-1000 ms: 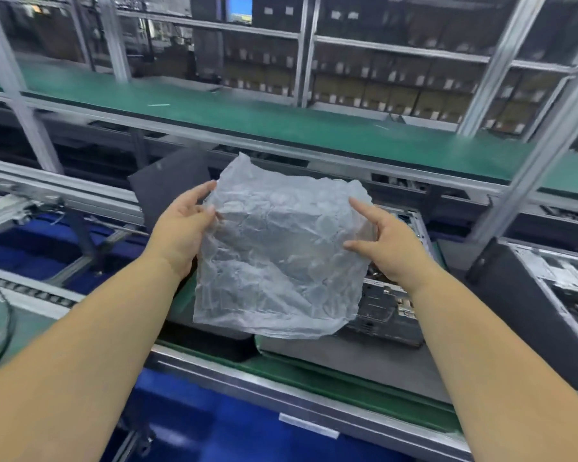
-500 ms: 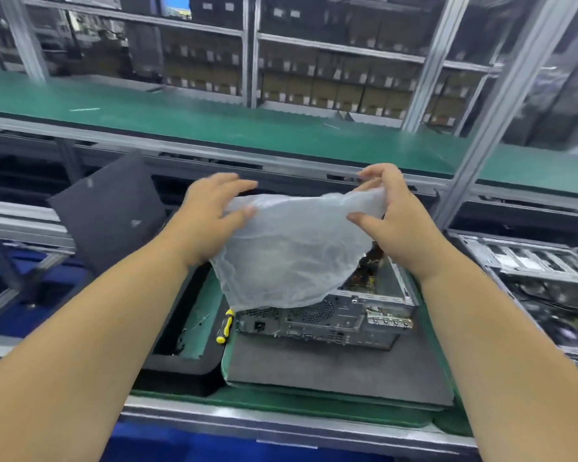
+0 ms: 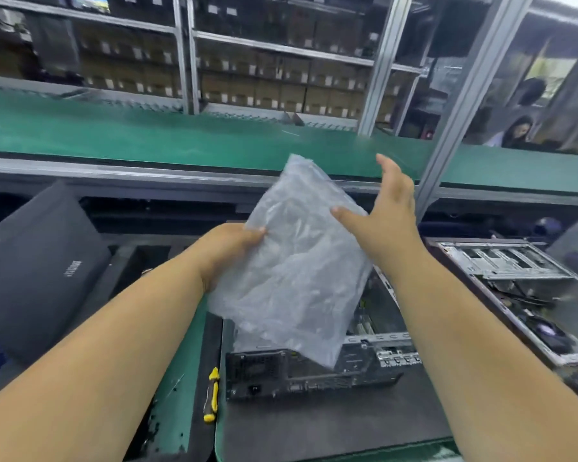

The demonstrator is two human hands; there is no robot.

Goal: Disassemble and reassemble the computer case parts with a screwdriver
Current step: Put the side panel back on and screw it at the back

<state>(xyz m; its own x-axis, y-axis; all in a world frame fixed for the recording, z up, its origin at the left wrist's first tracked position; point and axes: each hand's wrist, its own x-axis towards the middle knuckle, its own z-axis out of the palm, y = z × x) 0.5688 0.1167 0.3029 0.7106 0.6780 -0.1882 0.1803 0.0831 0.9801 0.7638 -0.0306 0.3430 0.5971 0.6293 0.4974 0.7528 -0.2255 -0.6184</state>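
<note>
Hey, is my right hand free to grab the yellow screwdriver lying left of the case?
Probably yes. The right hand is open, only touching the plastic bag that the left hand grips. The screwdriver lies uncovered beside the computer case, though the left forearm crosses nearby.

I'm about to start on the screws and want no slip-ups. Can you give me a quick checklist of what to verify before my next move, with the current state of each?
1. Hands free for the tool: not ok. The left hand grips the plastic bag; the right hand is open beside it.
2. Case unobstructed: not ok. The bag hangs over the open computer case.
3. Screwdriver within reach: ok. The yellow-handled screwdriver lies left of the case.
4. Case seated flat on the grey mat: ok.
5. Screw locations visible: cannot tell.
</note>
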